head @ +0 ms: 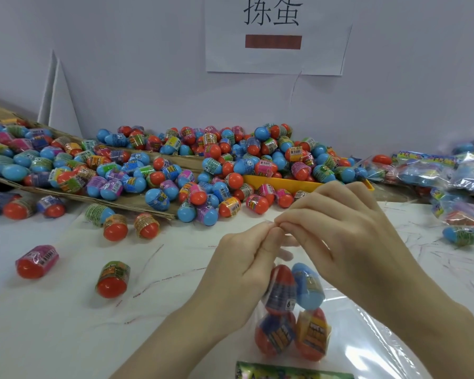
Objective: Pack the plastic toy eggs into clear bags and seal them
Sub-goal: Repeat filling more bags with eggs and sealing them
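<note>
left hand and right hand pinch top of clear bag – fingertips meet, curled tight. four eggs hang inside bag, just under hands. looks like sealing step – next, probably press top edge shut all along, careful so eggs stay in.

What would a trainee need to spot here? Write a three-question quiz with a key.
1. True or false: both hands pinch the top of the clear bag.
2. How many eggs show inside that bag?
3. Where is the yellow tray? A) behind the hands, beside the egg pile B) under the bag C) on the cardboard

Key:
1. True: the left hand and right hand meet fingertip to fingertip above it.
2. Four.
3. A
</note>
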`<state>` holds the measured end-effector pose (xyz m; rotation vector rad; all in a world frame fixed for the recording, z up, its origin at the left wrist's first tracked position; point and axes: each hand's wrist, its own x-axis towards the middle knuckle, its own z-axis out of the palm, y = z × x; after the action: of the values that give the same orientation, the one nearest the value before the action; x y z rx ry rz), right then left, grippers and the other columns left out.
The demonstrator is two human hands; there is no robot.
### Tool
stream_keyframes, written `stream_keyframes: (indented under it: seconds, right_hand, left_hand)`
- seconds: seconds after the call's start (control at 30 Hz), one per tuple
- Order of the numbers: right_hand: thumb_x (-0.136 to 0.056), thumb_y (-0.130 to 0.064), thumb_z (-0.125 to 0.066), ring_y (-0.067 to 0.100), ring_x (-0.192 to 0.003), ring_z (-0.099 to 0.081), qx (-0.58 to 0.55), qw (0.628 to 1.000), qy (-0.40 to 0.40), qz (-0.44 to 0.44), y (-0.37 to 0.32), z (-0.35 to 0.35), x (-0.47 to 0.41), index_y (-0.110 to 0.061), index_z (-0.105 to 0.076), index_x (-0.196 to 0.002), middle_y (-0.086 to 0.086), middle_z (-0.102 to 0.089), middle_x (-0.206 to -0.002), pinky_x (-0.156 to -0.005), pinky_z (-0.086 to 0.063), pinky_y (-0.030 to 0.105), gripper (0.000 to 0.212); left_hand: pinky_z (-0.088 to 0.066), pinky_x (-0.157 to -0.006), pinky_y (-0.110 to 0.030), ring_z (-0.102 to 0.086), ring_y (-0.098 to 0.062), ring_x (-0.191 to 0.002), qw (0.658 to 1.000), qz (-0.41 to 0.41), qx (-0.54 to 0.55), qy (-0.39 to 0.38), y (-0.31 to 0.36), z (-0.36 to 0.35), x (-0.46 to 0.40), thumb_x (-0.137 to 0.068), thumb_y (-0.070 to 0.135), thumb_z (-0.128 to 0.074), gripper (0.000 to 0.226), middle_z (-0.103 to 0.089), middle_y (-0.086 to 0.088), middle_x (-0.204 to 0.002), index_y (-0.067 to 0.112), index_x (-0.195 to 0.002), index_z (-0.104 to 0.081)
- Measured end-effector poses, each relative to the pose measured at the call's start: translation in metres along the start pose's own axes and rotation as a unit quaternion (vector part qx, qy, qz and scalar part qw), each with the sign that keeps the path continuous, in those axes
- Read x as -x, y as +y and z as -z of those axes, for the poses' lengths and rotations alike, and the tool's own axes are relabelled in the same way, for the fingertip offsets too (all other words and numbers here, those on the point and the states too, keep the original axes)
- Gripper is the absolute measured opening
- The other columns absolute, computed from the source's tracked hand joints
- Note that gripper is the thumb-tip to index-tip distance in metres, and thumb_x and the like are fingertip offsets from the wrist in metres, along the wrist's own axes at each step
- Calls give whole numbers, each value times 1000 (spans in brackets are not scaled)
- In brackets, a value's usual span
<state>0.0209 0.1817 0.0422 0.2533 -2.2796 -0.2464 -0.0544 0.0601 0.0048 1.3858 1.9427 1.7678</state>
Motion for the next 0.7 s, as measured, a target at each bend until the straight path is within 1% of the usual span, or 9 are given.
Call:
stream_keyframes:
  seconds: [0.1,0.2,0.3,0.37,0.43,0.47,0.5,0.57,0.7]
  right_hand:
    - [-82,-25,-51,22,-69,-60,17,1000,-4,5,-1,-1,0,-11,-71,-77,1,-68,-74,-68,-31,27,25]
    - [-83,-22,-46,22,-69,-59,42,999,-11,11,-1,-2,1,-10,-69,-76,2,-67,-74,-69,-31,27,27]
    - [-85,-23,-45,23,-68,-59,69,997,-9,13,-1,-3,2,-9,-69,-75,4,-67,-73,-69,-32,29,29]
    - [-87,-22,-45,24,-68,-59,91,996,-1,10,-2,-4,2,-9,-68,-75,5,-66,-72,-68,-33,31,29]
    - [-90,-21,-46,24,-68,-60,115,993,14,0,-3,-6,2,-9,-67,-75,5,-67,-72,-68,-33,33,29]
    - [-91,-21,-46,24,-68,-60,126,992,24,-8,-3,-7,2,-9,-67,-75,5,-67,-72,-68,-32,34,29]
    - [-92,-21,-46,24,-68,-60,136,990,33,-16,-4,-8,2,-10,-66,-75,4,-67,-72,-69,-31,34,29]
    - [-92,-20,-47,24,-69,-60,149,987,50,-34,-5,-8,2,-10,-66,-74,3,-66,-72,-71,-29,35,28]
    - [-91,-22,-47,24,-71,-60,130,986,63,-87,-10,-10,2,-11,-65,-75,2,-67,-73,-72,-28,36,26]
  left_hand:
    - [-51,-66,-12,-64,2,-81,1000,-1,-14,2,0,-1,0,-81,46,-30,27,-62,24,-78,36,-84,-55]
    - [-50,-65,-13,-64,1,-80,1000,-8,-29,4,0,-1,0,-82,45,-30,26,-62,22,-77,35,-83,-54]
    - [-49,-65,-13,-61,3,-78,998,-18,-55,9,0,-1,0,-80,49,-27,27,-59,23,-74,38,-81,-51]
    - [-51,-67,-17,-61,1,-78,997,-24,-69,10,-1,-1,0,-82,47,-27,31,-59,22,-74,32,-84,-55]
    - [-53,-69,-23,-63,-2,-79,997,-22,-76,12,-1,-1,0,-88,46,-28,39,-61,19,-76,24,-91,-60]
    - [-53,-69,-25,-63,-3,-78,997,-20,-76,16,-2,-1,0,-93,46,-27,38,-61,18,-77,25,-92,-59]
    - [-53,-69,-24,-64,-3,-78,997,-19,-73,19,-1,-1,0,-95,44,-28,34,-62,18,-77,29,-89,-58]
    - [-51,-66,-19,-64,0,-76,998,-18,-63,25,1,-1,-1,-94,43,-29,28,-62,21,-76,36,-83,-54]
    - [-44,-58,-7,-63,5,-72,1000,-1,-9,30,4,-1,-1,-82,40,-32,26,-62,29,-66,34,-76,-57]
